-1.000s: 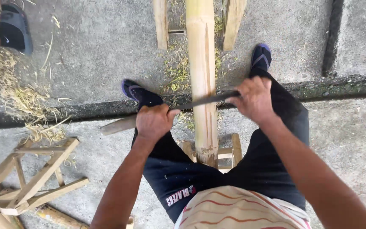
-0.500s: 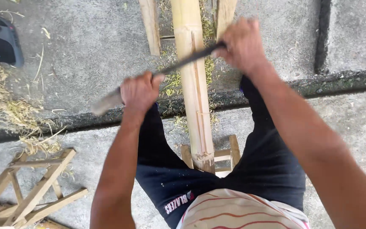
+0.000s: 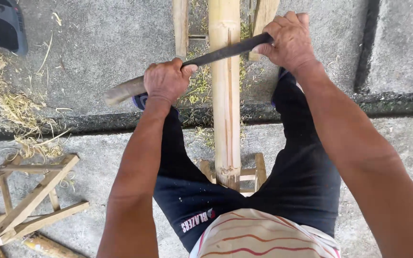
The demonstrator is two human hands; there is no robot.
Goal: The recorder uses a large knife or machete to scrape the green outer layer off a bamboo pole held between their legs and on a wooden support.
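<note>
I saw the left hand [image 3: 167, 80] and right hand [image 3: 288, 39] both clenched around the dark blade [image 3: 216, 55], which lay across the bamboo pole [image 3: 225, 95] running from near to far between the knees.

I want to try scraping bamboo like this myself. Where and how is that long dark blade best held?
Probably at its two ends, from above, one hand on each side of the bamboo pole. The blade lies crosswise over the pole; the left hand wraps the wooden handle end, the right hand closes over the far tip. This keeps both hands off the middle stretch that meets the bamboo.
</note>
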